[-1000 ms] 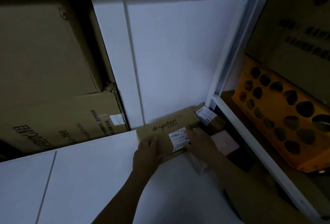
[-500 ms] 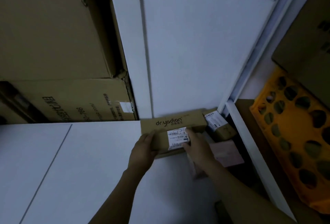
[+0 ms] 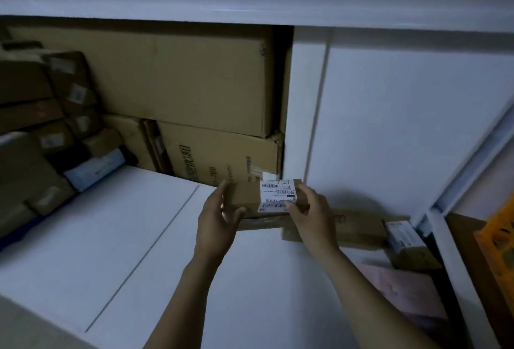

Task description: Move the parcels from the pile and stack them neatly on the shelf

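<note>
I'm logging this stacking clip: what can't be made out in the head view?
Head view:
1. Label print on held parcel: too small, blurred.
2. Parcel's ends: covered by left hand and right hand.
3. Orange crate: cut off by right edge.
4. Pile at left: dim, blurred, cut by left edge.

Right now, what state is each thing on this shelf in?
Labelled box: held at both ends by the left hand and right hand, label facing up.
Long box: lying flat on the shelf.
Small box: closed, lying at the right end.
Big cartons: closed, stacked one on the other.
Parcels on the left: heaped loosely.
</note>
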